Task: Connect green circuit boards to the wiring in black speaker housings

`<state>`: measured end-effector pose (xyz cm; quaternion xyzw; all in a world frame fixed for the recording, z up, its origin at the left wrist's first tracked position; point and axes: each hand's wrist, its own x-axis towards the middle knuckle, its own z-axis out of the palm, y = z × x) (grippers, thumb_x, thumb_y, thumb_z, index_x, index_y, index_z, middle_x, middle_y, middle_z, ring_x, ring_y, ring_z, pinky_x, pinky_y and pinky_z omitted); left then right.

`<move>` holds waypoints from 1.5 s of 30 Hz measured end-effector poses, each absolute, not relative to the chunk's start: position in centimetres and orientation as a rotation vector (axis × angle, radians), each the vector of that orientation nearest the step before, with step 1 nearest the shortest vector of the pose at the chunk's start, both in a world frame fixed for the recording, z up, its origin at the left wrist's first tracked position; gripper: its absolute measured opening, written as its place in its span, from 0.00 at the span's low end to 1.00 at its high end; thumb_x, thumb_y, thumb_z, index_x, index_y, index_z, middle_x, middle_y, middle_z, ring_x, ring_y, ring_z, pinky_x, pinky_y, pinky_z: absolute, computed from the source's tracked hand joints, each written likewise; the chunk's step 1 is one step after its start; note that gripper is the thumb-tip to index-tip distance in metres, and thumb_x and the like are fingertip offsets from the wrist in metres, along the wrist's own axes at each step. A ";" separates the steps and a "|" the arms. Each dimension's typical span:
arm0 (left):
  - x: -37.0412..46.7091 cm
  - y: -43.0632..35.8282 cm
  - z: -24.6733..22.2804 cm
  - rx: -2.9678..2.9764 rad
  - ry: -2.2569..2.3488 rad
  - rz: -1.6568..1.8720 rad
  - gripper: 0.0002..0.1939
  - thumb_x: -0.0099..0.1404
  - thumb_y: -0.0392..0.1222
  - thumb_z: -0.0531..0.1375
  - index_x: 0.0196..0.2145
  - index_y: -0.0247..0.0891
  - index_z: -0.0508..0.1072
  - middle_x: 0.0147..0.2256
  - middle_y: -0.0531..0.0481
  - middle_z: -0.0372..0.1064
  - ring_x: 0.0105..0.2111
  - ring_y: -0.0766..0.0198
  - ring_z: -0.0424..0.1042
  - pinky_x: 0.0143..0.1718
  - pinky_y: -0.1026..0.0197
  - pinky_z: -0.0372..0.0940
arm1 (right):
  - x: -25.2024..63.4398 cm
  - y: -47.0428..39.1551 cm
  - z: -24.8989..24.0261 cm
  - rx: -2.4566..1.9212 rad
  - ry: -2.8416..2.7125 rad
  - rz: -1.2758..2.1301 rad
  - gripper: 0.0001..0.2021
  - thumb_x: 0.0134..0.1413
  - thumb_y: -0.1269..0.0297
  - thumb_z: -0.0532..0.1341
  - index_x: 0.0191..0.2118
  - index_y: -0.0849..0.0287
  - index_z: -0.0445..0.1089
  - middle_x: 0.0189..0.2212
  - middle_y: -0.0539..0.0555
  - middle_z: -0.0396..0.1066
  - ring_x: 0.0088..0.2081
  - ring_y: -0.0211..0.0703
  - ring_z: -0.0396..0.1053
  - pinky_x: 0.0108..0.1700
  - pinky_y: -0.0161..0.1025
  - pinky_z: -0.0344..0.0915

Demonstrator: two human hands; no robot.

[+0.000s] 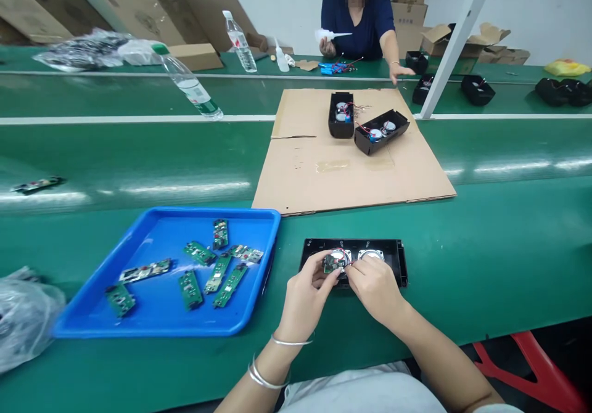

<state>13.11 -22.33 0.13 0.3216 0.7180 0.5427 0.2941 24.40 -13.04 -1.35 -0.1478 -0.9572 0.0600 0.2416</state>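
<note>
A small green circuit board (332,264) is pinched in my left hand (308,290), above a black speaker housing (393,253) that lies on the green bench. Close beside the board, my right hand (377,286) has its fingertips pressed together at the board's edge; a red wire shows there, but exactly what the fingers grip is too small to make out. Two round silver speakers (371,255) sit in the housing, partly covered by my hands. To my left, a blue tray (157,327) bears several loose circuit boards (189,290).
A cardboard sheet (324,185) holds two black housings (382,130) with wired speakers. Across the bench a person (358,24) holds a white bottle and stretches out one hand. Water bottles (192,89), a slanted white post (456,49) and a plastic bag (25,320) stand around.
</note>
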 end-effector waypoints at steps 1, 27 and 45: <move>13.1 -22.2 0.1 0.836 1.903 1.452 0.15 0.56 0.43 0.59 0.42 0.40 0.68 0.36 0.49 0.74 0.32 0.59 0.76 0.33 0.58 0.75 | 24.4 -13.0 -1.4 -0.386 -2.619 0.158 0.18 0.60 0.75 0.48 0.23 0.60 0.66 0.20 0.52 0.65 0.25 0.40 0.59 0.27 0.38 0.51; 13.6 -22.5 -0.4 0.908 1.890 1.456 0.09 0.59 0.41 0.54 0.38 0.39 0.66 0.32 0.51 0.72 0.22 0.66 0.72 0.22 0.64 0.72 | 25.2 -12.3 -0.3 -0.737 -2.653 0.564 0.18 0.48 0.67 0.64 0.47 0.59 0.66 0.39 0.58 0.72 0.39 0.48 0.69 0.40 0.43 0.67; 8.9 -23.2 -1.2 1.226 1.844 1.325 0.11 0.60 0.44 0.55 0.41 0.42 0.67 0.37 0.47 0.74 0.33 0.60 0.75 0.34 0.60 0.71 | 40.1 -3.8 -1.1 -1.530 -2.450 0.076 0.37 0.34 0.57 0.60 0.55 0.58 0.53 0.51 0.60 0.62 0.53 0.59 0.58 0.52 0.53 0.53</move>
